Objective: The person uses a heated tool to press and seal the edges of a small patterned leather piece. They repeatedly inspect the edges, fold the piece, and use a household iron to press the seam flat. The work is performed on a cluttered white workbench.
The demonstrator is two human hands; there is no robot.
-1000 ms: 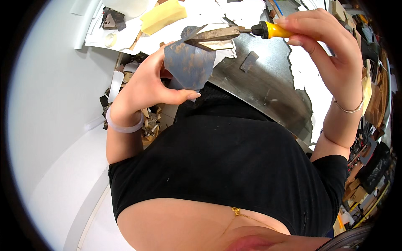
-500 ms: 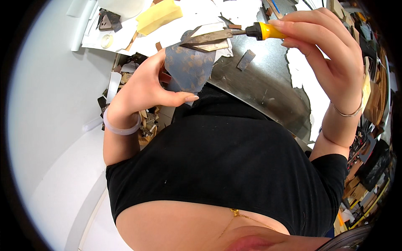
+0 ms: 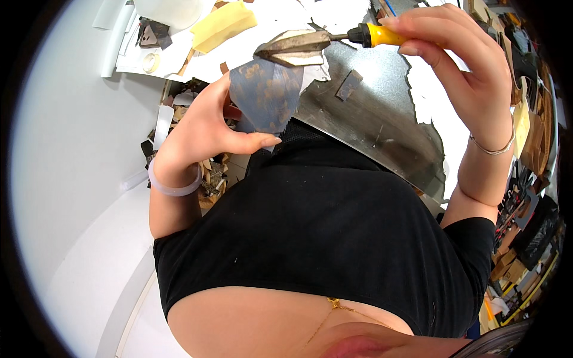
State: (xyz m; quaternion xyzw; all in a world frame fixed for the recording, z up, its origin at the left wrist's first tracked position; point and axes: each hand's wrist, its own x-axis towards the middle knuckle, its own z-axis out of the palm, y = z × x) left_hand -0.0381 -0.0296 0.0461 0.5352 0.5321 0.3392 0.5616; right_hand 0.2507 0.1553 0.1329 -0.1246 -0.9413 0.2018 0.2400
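My left hand holds a grey sheet with brown blotches, its lower right edge ragged. The thumb lies along the sheet's near edge and the fingers are mostly hidden behind it. My right hand pinches the yellow handle of a scraper, which has a black collar and a long, pointed, stained metal blade. This blade lies across the far edge of the sheet, its tip pointing left; whether the two touch along their whole length I cannot tell.
Under the hands is a metal-topped table with torn white paper on it. A small grey strip lies there. Farther off are a yellow block, a tape roll and a black-and-white piece. Scraps fill the space at left below.
The scraper has shifted slightly up and left and turned, showing a broader blade face. My left hand and the sheet have moved a little left.
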